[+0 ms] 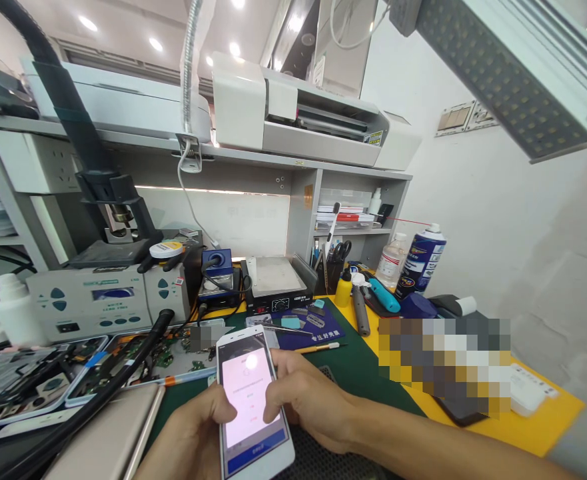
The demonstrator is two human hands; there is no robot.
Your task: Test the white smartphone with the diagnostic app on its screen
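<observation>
A white smartphone (253, 407) is held upright and slightly tilted in front of me. Its screen is lit with a pale pink panel and a blue bar near the bottom; the text is too blurred to read. My left hand (200, 420) grips the phone's left edge, its thumb over the screen's edge. From the right, my right hand (306, 397) wraps round the other edge, with its thumb on or just above the glass. The fingers behind the phone are mostly hidden. Beneath lies a green mat (373, 393), and a thin brush (318, 348) rests just beyond the phone.
At left stand a hot-air station (108, 303), its black hose (138, 360), and trays of circuit boards (173, 353). A hot plate (278, 283) sits at the back. Right are a blue spray can (420, 260), a clear bottle (392, 260) and a yellow bottle (344, 290). A lamp (513, 73) hangs overhead.
</observation>
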